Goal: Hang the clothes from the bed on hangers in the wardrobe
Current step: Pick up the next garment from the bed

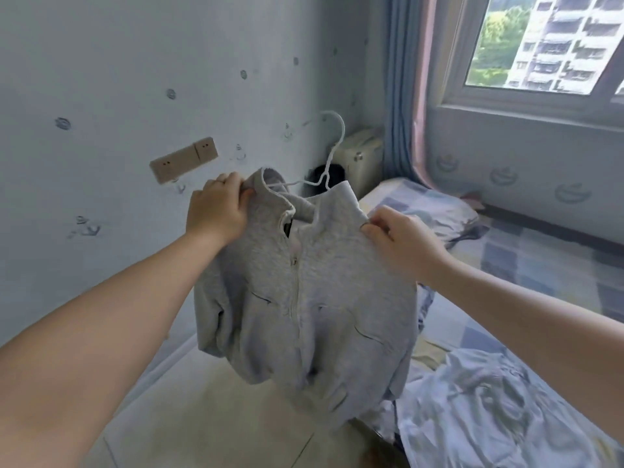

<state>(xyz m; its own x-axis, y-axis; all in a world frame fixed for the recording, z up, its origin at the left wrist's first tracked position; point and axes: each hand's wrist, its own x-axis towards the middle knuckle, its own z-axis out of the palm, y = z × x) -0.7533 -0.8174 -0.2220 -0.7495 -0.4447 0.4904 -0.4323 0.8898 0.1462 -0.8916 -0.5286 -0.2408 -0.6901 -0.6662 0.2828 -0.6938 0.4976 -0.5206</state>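
Forearms [84, 315] reach forward; left hand [216, 211] pinches one collar side of the grey zip jacket [304, 298], right hand [401, 241] pinches the other shoulder, holding it in the air beside the bed [540, 265]; white hanger [332, 146] pokes from the neck; best to tug each shoulder evenly over the hanger's arms before carrying; those arms are hidden inside the cloth, wardrobe out of view
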